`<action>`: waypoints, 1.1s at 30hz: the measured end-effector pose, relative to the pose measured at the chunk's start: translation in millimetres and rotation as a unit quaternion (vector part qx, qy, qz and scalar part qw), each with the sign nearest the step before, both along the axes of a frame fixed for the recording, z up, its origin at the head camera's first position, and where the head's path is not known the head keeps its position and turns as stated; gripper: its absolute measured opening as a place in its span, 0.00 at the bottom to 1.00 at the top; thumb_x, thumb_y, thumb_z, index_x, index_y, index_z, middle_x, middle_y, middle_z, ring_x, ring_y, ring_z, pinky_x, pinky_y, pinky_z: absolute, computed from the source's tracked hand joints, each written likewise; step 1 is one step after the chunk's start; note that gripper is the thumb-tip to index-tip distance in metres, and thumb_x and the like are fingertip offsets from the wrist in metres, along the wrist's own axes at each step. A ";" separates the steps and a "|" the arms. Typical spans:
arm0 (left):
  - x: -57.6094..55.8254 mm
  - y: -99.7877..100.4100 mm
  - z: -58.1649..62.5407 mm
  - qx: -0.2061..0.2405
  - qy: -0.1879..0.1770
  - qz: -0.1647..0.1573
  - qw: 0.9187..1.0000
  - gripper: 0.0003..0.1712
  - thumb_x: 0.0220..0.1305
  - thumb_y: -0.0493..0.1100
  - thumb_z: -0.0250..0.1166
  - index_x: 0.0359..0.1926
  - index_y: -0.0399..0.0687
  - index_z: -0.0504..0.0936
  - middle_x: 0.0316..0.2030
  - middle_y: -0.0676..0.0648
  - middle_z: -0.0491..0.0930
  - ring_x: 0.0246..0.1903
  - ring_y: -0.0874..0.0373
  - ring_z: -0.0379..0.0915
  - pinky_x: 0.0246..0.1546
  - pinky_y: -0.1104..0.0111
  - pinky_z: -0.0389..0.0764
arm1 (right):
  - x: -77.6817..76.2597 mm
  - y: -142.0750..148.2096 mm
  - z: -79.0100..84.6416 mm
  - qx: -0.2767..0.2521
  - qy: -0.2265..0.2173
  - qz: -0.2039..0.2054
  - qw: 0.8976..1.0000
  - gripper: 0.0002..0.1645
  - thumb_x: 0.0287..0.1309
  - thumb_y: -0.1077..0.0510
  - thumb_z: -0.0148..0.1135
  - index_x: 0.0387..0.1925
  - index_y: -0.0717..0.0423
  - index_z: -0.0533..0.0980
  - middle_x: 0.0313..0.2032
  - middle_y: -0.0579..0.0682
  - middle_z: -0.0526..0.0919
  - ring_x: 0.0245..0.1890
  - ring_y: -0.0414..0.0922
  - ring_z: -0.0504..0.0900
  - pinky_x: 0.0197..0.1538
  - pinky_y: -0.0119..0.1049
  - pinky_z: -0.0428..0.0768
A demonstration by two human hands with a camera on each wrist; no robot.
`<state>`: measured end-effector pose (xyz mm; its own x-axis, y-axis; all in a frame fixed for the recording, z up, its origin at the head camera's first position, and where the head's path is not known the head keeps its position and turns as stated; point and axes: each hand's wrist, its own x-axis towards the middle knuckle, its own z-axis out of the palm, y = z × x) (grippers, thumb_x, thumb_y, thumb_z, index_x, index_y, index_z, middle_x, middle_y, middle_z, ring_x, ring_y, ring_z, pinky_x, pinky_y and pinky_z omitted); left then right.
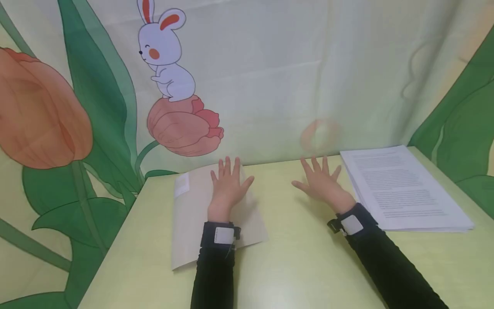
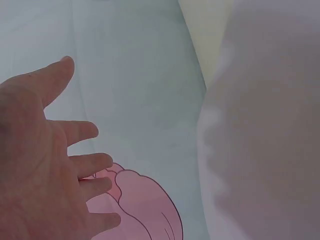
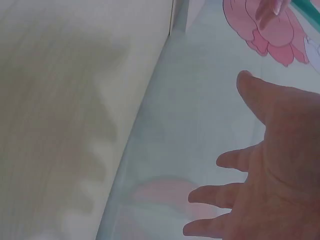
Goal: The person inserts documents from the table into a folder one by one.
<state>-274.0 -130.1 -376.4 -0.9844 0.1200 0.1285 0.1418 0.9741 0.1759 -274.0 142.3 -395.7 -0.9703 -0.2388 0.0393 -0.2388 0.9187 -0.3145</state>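
My left hand (image 1: 228,189) is held with straight, spread fingers above a pale beige paper folder (image 1: 189,234), which has a white label near its upper left corner. In the left wrist view, the palm of that hand (image 2: 55,155) holds nothing, and its shadow falls on the pale folder (image 2: 270,125). Fingers spread wide, my right hand (image 1: 322,182) hovers over the bare tabletop just left of a stack of printed sheets (image 1: 405,189). The right wrist view shows this hand (image 3: 280,165) with nothing in it and its shadow on the table.
The pale yellow table (image 1: 293,266) ends at the back against a hanging curtain (image 1: 266,81) printed with tulips and a rabbit. Each wrist wears a dark strap with a white patch, over black sleeves (image 1: 214,274).
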 end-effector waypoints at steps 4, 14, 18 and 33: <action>4.1 -11.1 -0.3 0.010 -0.005 0.011 1.000 0.46 0.72 0.66 0.48 0.78 0.44 0.47 0.74 0.37 0.39 0.74 0.41 0.30 0.67 0.45 0.36 | -1.7 -14.2 -5.5 0.007 -0.006 0.015 1.000 0.51 0.68 0.34 0.50 0.77 0.58 0.45 0.72 0.70 0.40 0.69 0.73 0.34 0.57 0.75 0.33; 9.8 -48.4 -5.1 0.006 -0.024 0.046 0.999 0.47 0.72 0.64 0.49 0.77 0.40 0.47 0.74 0.35 0.41 0.73 0.39 0.29 0.66 0.43 0.36 | -1.3 -53.8 -11.9 0.001 -0.030 0.048 0.998 0.51 0.67 0.33 0.51 0.77 0.55 0.47 0.72 0.68 0.45 0.70 0.71 0.35 0.59 0.74 0.37; 13.4 -62.6 -5.9 0.010 -0.041 0.062 0.997 0.48 0.72 0.63 0.51 0.77 0.39 0.46 0.74 0.34 0.40 0.73 0.38 0.30 0.65 0.42 0.35 | 0.5 -69.0 -13.8 0.010 -0.036 0.059 0.998 0.51 0.67 0.32 0.51 0.78 0.53 0.46 0.72 0.68 0.45 0.71 0.70 0.36 0.59 0.73 0.38; 42.6 -122.3 -9.5 0.020 -0.136 0.116 0.984 0.52 0.70 0.59 0.56 0.75 0.29 0.41 0.71 0.26 0.39 0.70 0.28 0.31 0.60 0.34 0.38 | 4.0 -122.4 -17.0 0.069 -0.059 0.110 0.990 0.51 0.64 0.27 0.48 0.78 0.49 0.49 0.74 0.61 0.45 0.72 0.66 0.39 0.62 0.69 0.44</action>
